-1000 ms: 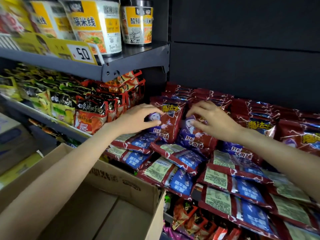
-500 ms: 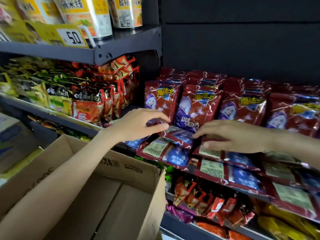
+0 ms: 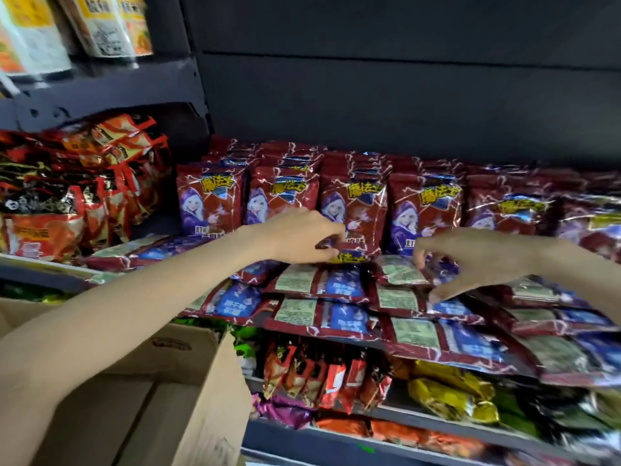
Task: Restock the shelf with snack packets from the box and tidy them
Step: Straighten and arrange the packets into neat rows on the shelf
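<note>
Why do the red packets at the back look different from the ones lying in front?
The back-row packets stand upright; the front packets lie flat. The back-row packets show a hooded figure and yellow lettering; the front packets show pale green label panels and blue patches. Both are dark red with white streaks, apparently the same snack.

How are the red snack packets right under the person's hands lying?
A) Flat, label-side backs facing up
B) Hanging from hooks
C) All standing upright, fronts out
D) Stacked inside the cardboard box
A: the flat packets below both hands show pale printed back labels, in front of the upright row behind.
</note>
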